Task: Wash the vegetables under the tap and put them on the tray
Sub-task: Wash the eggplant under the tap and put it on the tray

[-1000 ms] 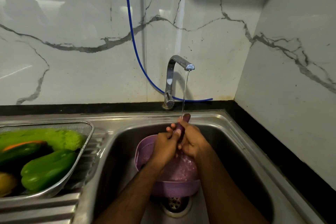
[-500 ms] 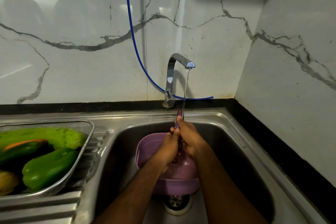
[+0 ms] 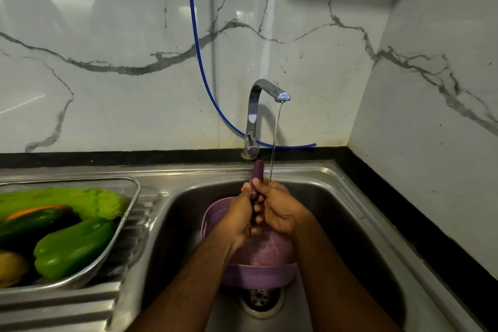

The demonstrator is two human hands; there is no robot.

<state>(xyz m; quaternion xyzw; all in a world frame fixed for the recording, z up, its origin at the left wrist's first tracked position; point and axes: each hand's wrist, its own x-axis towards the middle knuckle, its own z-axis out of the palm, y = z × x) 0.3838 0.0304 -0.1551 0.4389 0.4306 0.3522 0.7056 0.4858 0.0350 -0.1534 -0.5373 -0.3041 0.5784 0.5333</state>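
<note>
Head view: I've got both hands round a thin purple vegetable (image 3: 256, 174), upright over the purple colander (image 3: 215, 217) in the sink (image 3: 350, 213). Left hand (image 3: 237, 219) & right hand (image 3: 277, 210) grasp its lower part; tip pokes up beside the tap (image 3: 265, 91) stream. Tray (image 3: 133, 191) w/ green veg sits at left.

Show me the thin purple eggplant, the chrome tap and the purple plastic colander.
Thin purple eggplant (image 3: 257, 172), head view, its exposed tip.
Chrome tap (image 3: 253, 108), head view, upright neck.
Purple plastic colander (image 3: 258, 276), head view, near rim.
</note>
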